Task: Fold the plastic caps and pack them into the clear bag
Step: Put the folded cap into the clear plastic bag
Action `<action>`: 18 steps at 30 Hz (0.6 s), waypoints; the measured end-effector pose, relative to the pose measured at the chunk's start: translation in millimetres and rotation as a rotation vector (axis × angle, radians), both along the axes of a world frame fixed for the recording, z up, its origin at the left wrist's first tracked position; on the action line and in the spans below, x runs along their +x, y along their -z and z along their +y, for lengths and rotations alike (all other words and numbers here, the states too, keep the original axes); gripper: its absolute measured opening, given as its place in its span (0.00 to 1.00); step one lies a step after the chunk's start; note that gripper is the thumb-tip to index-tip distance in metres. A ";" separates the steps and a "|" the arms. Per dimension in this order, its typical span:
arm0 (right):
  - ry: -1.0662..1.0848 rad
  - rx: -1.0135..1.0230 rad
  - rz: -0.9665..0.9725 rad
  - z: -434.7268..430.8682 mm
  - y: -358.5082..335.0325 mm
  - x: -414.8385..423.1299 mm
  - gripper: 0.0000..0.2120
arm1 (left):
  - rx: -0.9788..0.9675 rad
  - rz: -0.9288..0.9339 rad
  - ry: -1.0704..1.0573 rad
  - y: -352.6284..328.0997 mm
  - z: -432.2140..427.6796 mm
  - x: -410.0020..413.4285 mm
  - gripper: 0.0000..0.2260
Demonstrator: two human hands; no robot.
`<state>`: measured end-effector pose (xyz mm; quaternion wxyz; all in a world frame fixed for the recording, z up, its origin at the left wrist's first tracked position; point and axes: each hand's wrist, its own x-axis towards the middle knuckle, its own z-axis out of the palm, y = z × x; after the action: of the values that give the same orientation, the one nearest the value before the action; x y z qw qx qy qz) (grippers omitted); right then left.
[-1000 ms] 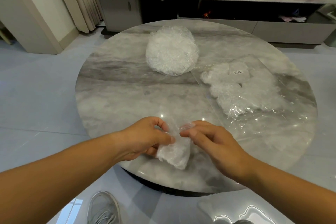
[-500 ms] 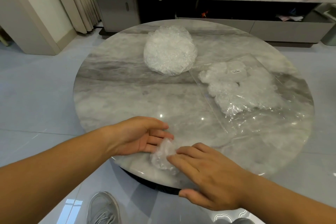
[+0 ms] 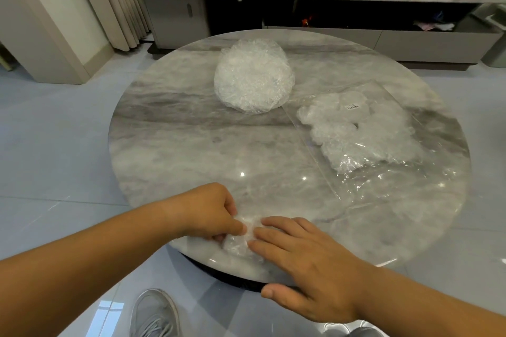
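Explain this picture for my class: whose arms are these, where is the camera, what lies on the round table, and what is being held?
There is no machine here: a person works with bare hands, and the single camera sits on their head, looking forward and down. On the round grey marble table lie a domed heap of crinkly clear plastic caps at the far side and a flat clear plastic bag to the right, with folded caps already inside. At the near edge, the left hand pinches one small crumpled clear cap while the right hand presses on it with straight fingers.
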<state>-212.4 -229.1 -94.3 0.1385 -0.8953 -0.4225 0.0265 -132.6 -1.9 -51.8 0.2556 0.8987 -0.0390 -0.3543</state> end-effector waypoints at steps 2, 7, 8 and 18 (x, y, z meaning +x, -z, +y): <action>0.064 0.072 0.116 -1.1 -4.0 0.4 0.31 | -0.068 0.071 -0.063 1.7 -0.7 -0.7 0.09; 0.346 0.395 0.307 -4.1 -20.6 5.6 0.27 | -0.425 0.108 -0.354 -11.5 -11.4 8.3 0.03; 0.430 0.493 0.364 -3.9 -26.3 8.1 0.24 | -0.497 0.106 -0.409 -15.6 -15.9 10.7 0.03; 0.808 1.168 0.807 -40.5 -69.5 32.1 0.21 | -0.843 0.055 -0.465 -40.9 -81.6 17.1 0.04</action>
<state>-180.3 -269.6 -24.8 0.7232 -0.6835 0.0697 0.0702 -115.4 -83.5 -10.9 0.6709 0.6920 0.0294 -0.2650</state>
